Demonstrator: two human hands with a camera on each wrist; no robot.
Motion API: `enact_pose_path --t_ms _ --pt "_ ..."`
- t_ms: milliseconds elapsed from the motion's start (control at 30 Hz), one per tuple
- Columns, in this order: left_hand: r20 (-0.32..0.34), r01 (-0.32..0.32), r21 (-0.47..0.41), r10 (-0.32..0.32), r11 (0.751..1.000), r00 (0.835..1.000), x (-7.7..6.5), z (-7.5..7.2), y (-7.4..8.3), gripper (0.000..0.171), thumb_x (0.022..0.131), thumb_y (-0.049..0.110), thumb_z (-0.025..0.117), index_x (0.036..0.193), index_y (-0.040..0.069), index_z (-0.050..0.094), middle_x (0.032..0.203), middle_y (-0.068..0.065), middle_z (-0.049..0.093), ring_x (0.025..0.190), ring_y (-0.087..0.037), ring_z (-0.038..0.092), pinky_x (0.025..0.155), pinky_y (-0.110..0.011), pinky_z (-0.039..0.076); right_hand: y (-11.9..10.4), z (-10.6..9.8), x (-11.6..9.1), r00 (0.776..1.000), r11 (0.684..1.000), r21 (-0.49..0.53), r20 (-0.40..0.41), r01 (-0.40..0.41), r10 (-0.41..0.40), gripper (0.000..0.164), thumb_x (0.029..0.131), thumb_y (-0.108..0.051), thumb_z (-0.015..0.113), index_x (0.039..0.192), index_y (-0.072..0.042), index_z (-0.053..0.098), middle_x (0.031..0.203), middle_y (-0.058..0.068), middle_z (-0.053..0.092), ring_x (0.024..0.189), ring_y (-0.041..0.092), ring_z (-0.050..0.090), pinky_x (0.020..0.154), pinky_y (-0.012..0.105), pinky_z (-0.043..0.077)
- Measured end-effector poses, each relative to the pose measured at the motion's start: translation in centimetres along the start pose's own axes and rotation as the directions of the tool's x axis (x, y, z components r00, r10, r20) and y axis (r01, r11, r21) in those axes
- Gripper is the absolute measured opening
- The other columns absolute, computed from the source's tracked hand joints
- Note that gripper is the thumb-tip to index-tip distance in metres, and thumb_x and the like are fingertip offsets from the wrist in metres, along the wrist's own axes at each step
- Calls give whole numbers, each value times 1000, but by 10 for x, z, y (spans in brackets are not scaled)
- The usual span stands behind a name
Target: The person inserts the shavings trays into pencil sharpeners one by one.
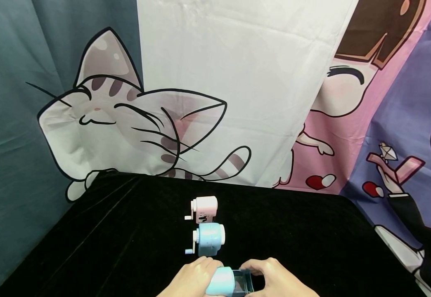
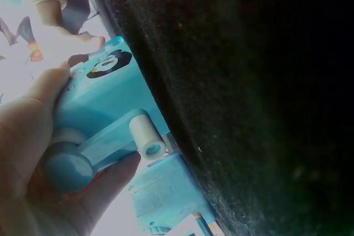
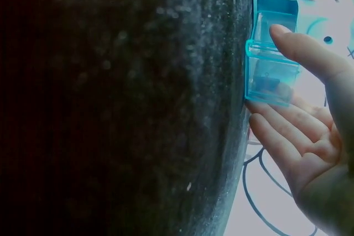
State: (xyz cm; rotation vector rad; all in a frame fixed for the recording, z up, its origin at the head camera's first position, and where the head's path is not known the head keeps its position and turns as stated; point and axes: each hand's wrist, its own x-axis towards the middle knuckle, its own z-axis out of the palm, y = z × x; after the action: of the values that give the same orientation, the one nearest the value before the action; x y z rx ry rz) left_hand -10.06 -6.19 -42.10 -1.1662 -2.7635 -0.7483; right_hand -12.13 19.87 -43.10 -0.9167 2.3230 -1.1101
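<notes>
A light-blue crank pencil sharpener (image 1: 221,282) is gripped by my left hand (image 1: 193,278) low in the head view. In the left wrist view its crank handle (image 2: 113,136) and a penguin picture (image 2: 110,63) show, thumb on one side and fingers on the other. Its clear blue shavings drawer (image 3: 271,75) sticks out toward my right hand (image 1: 276,280). Thumb and fingers of that hand hold the drawer from two sides; it looks bare inside. The fingers (image 3: 282,131) reach under its outer end in the right wrist view.
Just beyond my hands stands another blue crank sharpener (image 1: 209,239), with a pink one (image 1: 206,209) behind it. Black cloth (image 1: 133,243) covers the table. A cartoon-printed curtain (image 1: 237,82) hangs at the back.
</notes>
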Motion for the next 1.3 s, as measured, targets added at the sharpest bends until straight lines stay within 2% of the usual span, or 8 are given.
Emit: enact_pose_path --t_ms 367,633,933,1300 --pt "22 18 -15 -17 1000 1000 0 -1 0 46 74 47 69 104 15 55 92 10 57 81 -1 48 67 -21 48 -2 0 3 1000 1000 13 22 -5 4 38 79 -35 68 113 -23 55 104 -9 64 96 8 57 79 29 49" --pt "-5 2 -8 -2 1000 1000 0 0 1 49 76 52 65 104 13 55 92 9 57 79 -1 48 65 -19 47 -4 -1 3 1000 1000 5 16 -4 4 38 79 -36 68 112 -23 55 104 -9 64 95 8 58 80 29 49" --pt "-20 8 -22 -9 1000 1000 0 0 1 49 74 51 68 104 13 56 93 9 59 79 -1 49 66 -20 48 -4 0 1 999 998 49 29 -33 31 36 80 -35 68 112 -25 56 104 -8 64 96 9 57 79 30 49" --pt "6 23 -29 -23 999 1000 -1 -1 1 49 75 50 67 106 14 56 94 8 58 81 -2 49 68 -22 49 -5 3 1 999 996 88 37 -29 25 35 80 -34 68 112 -25 56 102 -7 66 94 11 58 77 29 49"
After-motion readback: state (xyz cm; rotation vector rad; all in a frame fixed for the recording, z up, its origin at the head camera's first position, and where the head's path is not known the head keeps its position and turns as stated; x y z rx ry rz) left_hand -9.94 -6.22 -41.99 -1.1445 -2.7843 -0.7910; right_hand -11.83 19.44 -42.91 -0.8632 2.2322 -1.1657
